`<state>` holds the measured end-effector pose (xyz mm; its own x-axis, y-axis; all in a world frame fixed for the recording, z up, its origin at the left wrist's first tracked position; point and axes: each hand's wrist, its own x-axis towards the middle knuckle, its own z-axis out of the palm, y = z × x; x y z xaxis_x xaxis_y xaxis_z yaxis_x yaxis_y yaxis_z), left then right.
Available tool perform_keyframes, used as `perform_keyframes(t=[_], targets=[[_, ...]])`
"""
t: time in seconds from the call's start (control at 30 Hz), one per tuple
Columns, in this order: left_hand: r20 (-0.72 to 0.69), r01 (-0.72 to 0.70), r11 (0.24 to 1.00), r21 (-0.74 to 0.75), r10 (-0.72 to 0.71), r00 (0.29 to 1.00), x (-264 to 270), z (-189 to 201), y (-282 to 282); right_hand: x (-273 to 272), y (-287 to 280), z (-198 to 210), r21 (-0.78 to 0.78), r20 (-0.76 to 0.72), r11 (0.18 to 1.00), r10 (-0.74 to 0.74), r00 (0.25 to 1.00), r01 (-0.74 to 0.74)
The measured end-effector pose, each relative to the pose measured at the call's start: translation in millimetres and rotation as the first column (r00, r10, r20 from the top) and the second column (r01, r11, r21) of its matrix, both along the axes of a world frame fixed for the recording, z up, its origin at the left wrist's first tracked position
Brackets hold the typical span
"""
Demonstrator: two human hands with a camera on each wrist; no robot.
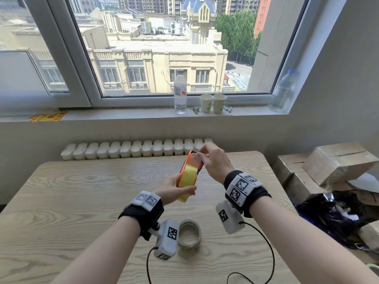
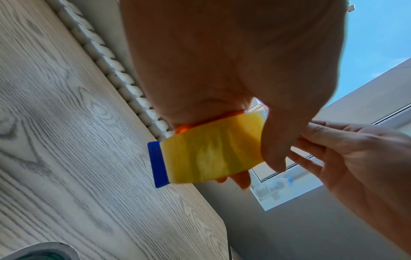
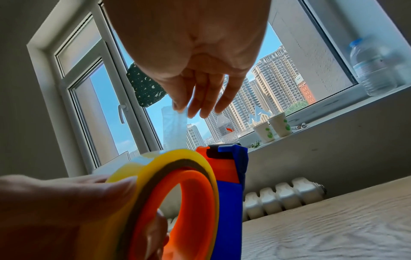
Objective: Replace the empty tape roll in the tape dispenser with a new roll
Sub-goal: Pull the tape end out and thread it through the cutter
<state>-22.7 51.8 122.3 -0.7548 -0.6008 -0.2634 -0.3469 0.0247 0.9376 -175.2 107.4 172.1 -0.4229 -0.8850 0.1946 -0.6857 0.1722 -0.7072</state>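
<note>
Head view: left hand (image 1: 174,190) holds the orange tape dispenser (image 1: 189,162) above the bench (image 1: 82,191), fingers curled round the new yellow roll (image 1: 187,180) seated in it. Right hand (image 1: 213,160) sits at the dispenser's far top end, thumb and fingertip pinched there; what they pinch is too small to tell here. Empty roll (image 1: 189,233) lies on the bench, nearer the person than the dispenser, just beside the left wrist camera.

Left wrist view: thumb and fingers wrap the yellow roll (image 2: 213,154); the blue blade guard (image 2: 157,163) shows at its bench-side edge. Right hand (image 2: 355,158) is close beside the dispenser.

Right wrist view: right fingers (image 3: 200,98) pinch a clear tape strip (image 3: 174,128) pulled up above the dispenser's blue and orange cutter end (image 3: 227,161).

Risks, as judged: the free strip may fold onto itself or stick to the fingers; pulled off-line, it may miss the cutter slot or wrinkle. A loose left grip could let the roll slip off the hub. Fingertips are near the blade.
</note>
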Motion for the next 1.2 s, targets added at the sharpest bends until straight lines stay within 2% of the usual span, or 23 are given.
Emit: perform_keyframes(t=[0.3, 0.43, 0.63, 0.77, 0.97, 1.2], targets=[[0.025, -0.046, 0.999, -0.006, 0.046, 0.999, -1, 3, 2, -6, -2, 15, -0.017, 0.012, 1.0, -0.007, 1.0, 0.007], [-0.016, -0.086, 0.996, 0.022, 0.086, 0.996, -3, 6, 7, -18, -5, 11, 0.029, 0.051, 0.996, -0.086, 0.995, 0.085], [0.014, -0.035, 0.999, -0.004, 0.035, 0.999, -5, -1, 6, -24, -5, 4, 0.077, 0.074, 0.992, -0.103, 0.992, 0.097], [0.018, -0.014, 1.0, -0.027, 0.015, 1.0, -4, -3, 7, -23, -7, 3, 0.048, 0.078, 0.995, -0.093, 0.993, 0.09], [0.004, -0.084, 0.996, -0.033, 0.084, 0.996, -6, -2, 8, -27, -10, 10, 0.013, 0.08, 0.996, -0.085, 0.993, 0.084], [-0.048, -0.14, 0.99, 0.036, 0.142, 0.989, -6, 0, 11, -39, -10, 0, 0.082, 0.143, 0.982, -0.18, 0.973, 0.17]])
